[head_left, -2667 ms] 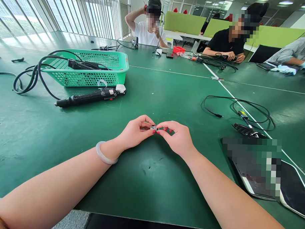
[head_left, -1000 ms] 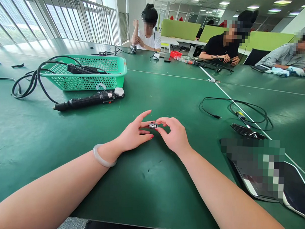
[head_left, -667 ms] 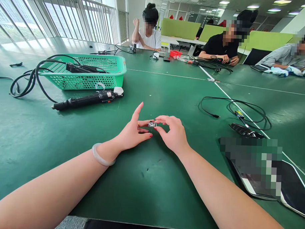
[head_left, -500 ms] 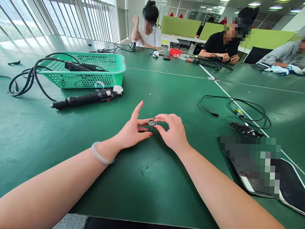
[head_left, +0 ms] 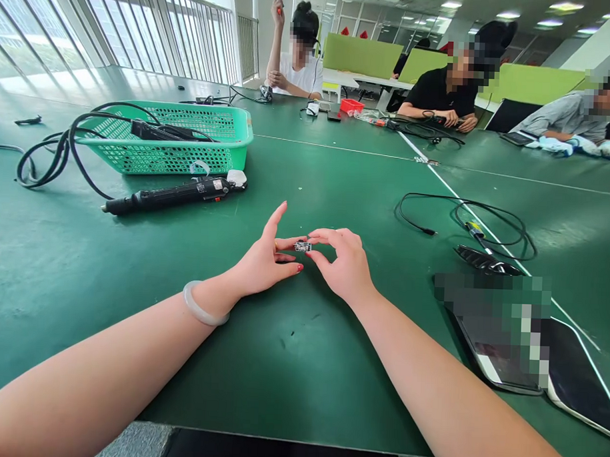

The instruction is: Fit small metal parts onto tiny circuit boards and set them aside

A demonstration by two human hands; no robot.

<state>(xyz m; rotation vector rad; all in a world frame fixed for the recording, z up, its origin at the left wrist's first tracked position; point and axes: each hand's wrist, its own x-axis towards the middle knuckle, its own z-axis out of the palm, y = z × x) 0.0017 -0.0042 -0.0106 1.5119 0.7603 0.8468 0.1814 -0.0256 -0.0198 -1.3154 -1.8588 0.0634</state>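
My right hand (head_left: 344, 263) pinches a small black piece with white markings (head_left: 302, 246) between thumb and fingertips; its exact kind is too small to make out. My left hand (head_left: 264, 260) is beside it with fingers spread, one pointing up. Another left finger reaches the piece's left end, and the left thumb with a red nail lies below, apart from it. A pale bangle (head_left: 202, 305) circles the left wrist. Both hands are over the green tabletop (head_left: 285, 361), near the middle of the view.
A green basket (head_left: 182, 159) with cables is at the left, a black corded electric screwdriver (head_left: 171, 196) before it. Dark flat devices (head_left: 501, 355), a black cable (head_left: 410, 220) and dark glasses (head_left: 486, 260) lie at the right. Several people sit across the table.
A person across the table has raised a forearm higher. My hands keep nearly the same pose around the small piece; the view has shifted slightly.
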